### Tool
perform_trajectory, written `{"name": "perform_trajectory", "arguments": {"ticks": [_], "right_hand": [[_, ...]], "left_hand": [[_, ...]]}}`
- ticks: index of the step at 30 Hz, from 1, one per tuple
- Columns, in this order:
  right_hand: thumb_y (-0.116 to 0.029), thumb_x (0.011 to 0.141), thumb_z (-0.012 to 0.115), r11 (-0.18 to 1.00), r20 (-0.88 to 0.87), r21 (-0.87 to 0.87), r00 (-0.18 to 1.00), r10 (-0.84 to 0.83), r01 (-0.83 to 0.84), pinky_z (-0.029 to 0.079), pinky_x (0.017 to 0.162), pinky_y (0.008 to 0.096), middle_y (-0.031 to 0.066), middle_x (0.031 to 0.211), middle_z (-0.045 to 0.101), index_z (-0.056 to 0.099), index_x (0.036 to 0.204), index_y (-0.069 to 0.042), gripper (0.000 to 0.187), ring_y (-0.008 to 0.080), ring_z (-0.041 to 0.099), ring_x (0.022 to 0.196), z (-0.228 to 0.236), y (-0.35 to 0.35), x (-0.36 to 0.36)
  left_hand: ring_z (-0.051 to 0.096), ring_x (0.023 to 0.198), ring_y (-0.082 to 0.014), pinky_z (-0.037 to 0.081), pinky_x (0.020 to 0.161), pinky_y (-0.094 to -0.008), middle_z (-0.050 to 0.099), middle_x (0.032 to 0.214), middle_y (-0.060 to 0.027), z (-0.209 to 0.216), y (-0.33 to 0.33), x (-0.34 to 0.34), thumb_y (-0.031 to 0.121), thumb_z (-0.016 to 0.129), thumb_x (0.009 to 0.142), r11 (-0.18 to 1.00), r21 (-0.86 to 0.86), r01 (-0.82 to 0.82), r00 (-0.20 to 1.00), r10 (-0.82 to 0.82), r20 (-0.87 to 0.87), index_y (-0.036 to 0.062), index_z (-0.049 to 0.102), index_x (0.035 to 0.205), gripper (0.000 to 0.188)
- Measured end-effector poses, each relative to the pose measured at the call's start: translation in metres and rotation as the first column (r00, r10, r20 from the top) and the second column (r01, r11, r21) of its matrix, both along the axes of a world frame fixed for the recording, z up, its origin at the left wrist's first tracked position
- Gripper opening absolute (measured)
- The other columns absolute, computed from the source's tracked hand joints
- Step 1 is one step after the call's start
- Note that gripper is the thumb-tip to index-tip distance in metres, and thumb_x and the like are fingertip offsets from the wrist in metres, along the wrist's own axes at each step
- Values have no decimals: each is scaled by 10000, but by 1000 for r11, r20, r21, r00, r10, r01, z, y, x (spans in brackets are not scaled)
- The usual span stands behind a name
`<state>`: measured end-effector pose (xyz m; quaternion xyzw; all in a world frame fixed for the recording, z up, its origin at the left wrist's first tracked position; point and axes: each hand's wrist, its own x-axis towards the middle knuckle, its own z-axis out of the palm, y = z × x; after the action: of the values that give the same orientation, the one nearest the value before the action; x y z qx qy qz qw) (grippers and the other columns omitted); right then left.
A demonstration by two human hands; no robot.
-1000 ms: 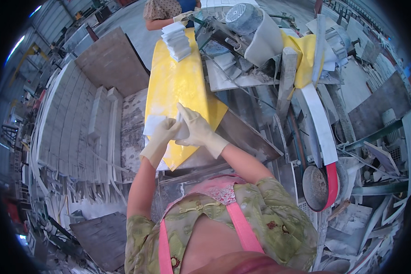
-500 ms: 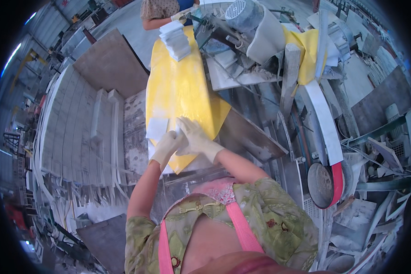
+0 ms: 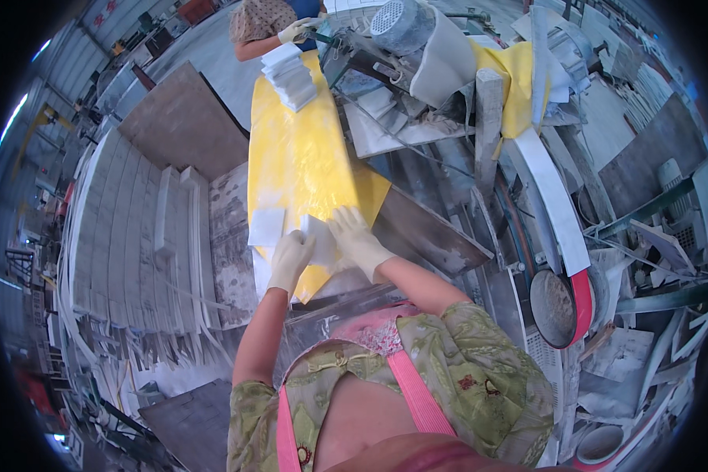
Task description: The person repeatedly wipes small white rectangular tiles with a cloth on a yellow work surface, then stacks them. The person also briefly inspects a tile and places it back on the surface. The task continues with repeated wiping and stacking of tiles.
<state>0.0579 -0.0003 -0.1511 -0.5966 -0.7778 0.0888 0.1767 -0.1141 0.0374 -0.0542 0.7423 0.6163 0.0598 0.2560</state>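
Head view shows our left hand [image 3: 292,259], its grip pinching a white tile [image 3: 318,238] over the near end of the yellow sheet [image 3: 300,165]. Our right hand [image 3: 358,241] is beside this tile, its grip released; we cannot tell if they touch.

The left hand [image 3: 293,258] covers part of the white piece [image 3: 320,240] it grips, the view's upper edge cuts off the co-worker [image 3: 263,22], and the red markings [image 3: 97,19] on the far wall [image 3: 91,41] are too small to read.
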Motion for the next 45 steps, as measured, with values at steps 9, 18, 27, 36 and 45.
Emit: {"name": "perform_trajectory", "arguments": {"ticks": [9,18,27,36,45], "right_hand": [[-559,515,907,1000,-51,17,998,24,-23,188,1236,551,246,1557,408,437,1453,106,1243,367,270,1521,13,3,-1],[-536,571,920,994,-284,-75,957,53,-77,232,1211,532,198,1610,337,278,1557,24,1303,342,262,1524,38,11,-17],[-625,550,892,997,-249,-74,968,-14,-4,256,1169,522,239,1561,366,301,1558,-21,1315,381,317,1475,13,7,-13],[-619,553,884,1000,-45,31,999,7,-6,159,1236,543,257,1530,403,438,1471,28,1209,403,286,1498,-3,-2,3],[-517,523,931,997,-133,71,991,30,-20,201,1223,539,278,1527,418,348,1512,73,1291,415,343,1465,6,2,-2]], "left_hand": [[689,930,-423,527,810,-482,704,937,-281,-2,0,3,406,611,886,998,56,15,1000,-13,-21,-31,697,952,450],[673,835,-424,485,707,-473,671,844,-277,-4,-4,6,389,612,872,997,64,-43,997,39,68,-45,657,864,436],[693,940,-409,526,811,-469,711,968,-267,-3,0,1,394,611,884,999,29,-20,1000,20,-13,-21,701,961,432],[700,774,-329,497,680,-435,689,817,-240,-8,2,0,357,656,862,999,19,-30,997,29,67,-57,666,872,414],[711,817,-364,519,721,-446,705,866,-253,1,0,5,384,643,869,999,39,11,1000,-12,8,-46,693,922,436]]}}
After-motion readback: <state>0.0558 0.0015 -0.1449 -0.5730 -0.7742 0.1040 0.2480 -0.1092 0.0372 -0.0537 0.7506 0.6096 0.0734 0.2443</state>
